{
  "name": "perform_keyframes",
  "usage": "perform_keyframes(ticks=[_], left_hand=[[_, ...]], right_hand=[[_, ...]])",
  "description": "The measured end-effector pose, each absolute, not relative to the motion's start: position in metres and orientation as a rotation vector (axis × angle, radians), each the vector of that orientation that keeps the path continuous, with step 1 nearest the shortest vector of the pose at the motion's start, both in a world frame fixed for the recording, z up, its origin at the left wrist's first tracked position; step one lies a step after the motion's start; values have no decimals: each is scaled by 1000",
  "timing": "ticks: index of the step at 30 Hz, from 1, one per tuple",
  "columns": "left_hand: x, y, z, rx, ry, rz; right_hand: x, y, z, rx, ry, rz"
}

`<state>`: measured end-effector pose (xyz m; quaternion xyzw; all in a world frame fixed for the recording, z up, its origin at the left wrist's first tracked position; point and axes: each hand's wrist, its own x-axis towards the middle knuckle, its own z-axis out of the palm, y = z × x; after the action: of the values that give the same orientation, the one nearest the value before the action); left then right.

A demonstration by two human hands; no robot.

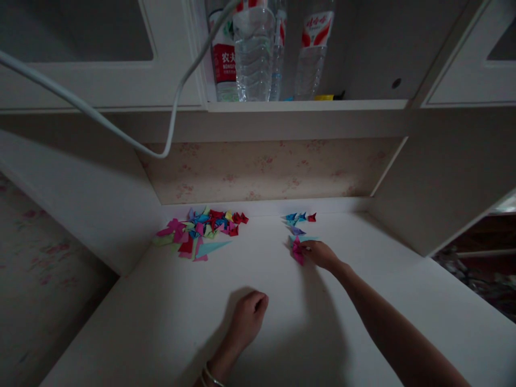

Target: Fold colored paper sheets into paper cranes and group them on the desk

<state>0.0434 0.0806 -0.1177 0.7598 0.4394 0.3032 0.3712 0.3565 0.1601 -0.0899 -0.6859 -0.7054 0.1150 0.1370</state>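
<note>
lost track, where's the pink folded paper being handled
Head view, right of centre: the pink folded paper touches the right hand, beside light-blue pointed paper.

Head-worn view, facing forward and down

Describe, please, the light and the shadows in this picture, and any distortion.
Head view: dim overall; a soft shadow falls below the right hand on the white tabletop; pale glints show on the clear bottles; the side panels splay outward, suggesting wide-angle stretch.

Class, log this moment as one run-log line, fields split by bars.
right hand: fingers on pink folded paper | left hand: loosely curled, nothing visibly held | colored paper pile: back left of tabletop
</note>
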Motion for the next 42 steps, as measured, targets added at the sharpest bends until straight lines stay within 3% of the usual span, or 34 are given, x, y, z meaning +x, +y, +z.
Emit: perform_keyframes(ticks=[14, 19, 23, 30, 42], left_hand=[[44, 80, -117, 1945, 1139, 778], [44, 81, -119, 1940, 1128, 787], [45, 82, -119, 1905, 1116, 789], [43, 83, -123, 1771, 1131, 855], [42, 85, -126, 1816, 1119, 864]], right_hand=[[366, 143, -95, -1949, -1854, 201], [345, 109, -90, -1967, -1481, 19], [293, 79, -96, -1840, -1262, 270], [180, 58, -118, -1524, -1404, 826], [162, 47, -129, -1539, -1454, 789]])
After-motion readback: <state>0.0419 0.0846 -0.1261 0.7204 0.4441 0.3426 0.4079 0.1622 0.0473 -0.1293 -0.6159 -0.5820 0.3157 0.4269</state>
